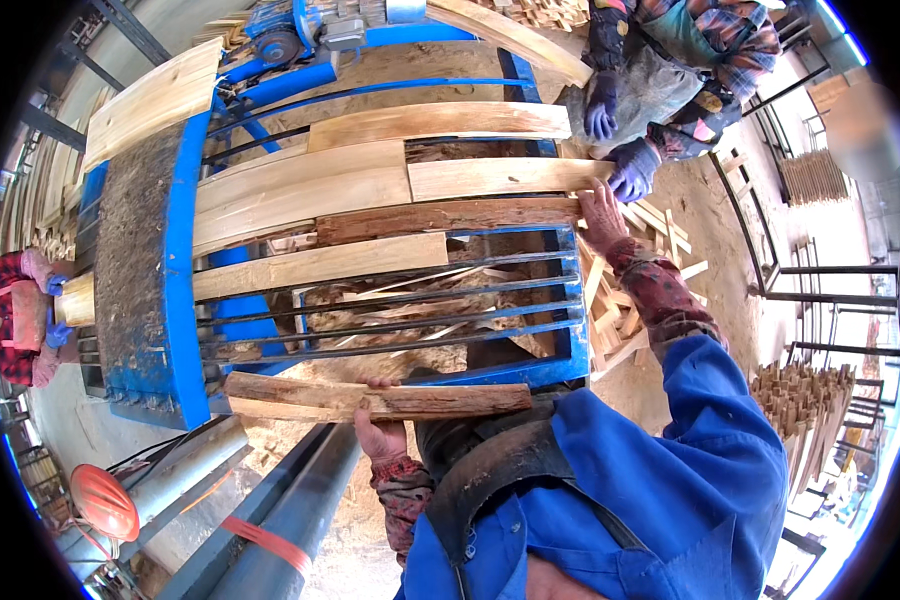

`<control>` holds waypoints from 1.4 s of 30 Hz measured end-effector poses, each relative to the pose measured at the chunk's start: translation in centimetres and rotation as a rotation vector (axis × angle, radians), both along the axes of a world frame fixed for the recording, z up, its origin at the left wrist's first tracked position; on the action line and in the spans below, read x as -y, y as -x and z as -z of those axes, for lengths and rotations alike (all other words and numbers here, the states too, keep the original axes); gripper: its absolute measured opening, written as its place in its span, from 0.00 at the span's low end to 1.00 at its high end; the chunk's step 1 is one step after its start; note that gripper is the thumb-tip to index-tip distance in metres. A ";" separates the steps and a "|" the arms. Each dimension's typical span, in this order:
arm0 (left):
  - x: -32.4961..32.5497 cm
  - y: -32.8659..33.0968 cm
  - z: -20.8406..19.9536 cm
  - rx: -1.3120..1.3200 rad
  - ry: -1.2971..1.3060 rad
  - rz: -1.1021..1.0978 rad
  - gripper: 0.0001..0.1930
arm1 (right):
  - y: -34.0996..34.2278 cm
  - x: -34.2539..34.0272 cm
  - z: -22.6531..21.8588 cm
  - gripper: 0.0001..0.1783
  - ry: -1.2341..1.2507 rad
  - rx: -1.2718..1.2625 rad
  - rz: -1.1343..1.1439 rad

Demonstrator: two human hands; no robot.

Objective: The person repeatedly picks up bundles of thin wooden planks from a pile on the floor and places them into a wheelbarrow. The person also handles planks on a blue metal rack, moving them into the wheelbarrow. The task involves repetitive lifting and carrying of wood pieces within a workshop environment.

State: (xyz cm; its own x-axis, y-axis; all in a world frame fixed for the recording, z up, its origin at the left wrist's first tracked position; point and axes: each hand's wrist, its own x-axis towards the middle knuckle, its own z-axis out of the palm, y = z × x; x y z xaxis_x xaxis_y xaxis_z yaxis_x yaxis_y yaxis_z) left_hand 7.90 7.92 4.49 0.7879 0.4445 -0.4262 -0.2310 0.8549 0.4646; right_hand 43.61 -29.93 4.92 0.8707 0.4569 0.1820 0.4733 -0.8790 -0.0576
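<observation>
My left hand (378, 436) grips a rough-edged wooden board (450, 400) from below, its fingers wrapped round the middle. The board lies crosswise in front of my body, at the near edge of a blue machine frame (576, 340). My right hand (602, 218) reaches to the frame's right side, fingers stretched out against the ends of a brown bark-edged board (440, 219) and a pale board (500, 179). A co-worker's gloved hand (633, 170) is at the pale board's end, just beyond my fingers. More pale boards (320, 267) lie across the dark bars.
A sawdust-covered blue housing (140, 250) crosses the machine's left side. Beyond it, another person's gloved hands (58, 310) are at a board end. Wood offcuts (615, 320) lie on the floor at right. An orange-red domed object (105, 502) stands at lower left, near grey beams (280, 510).
</observation>
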 end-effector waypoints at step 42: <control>2.0 -3.2 -6.5 0.267 -0.130 0.163 0.38 | 25.9 -5.4 -10.5 0.20 -0.478 -0.598 -0.176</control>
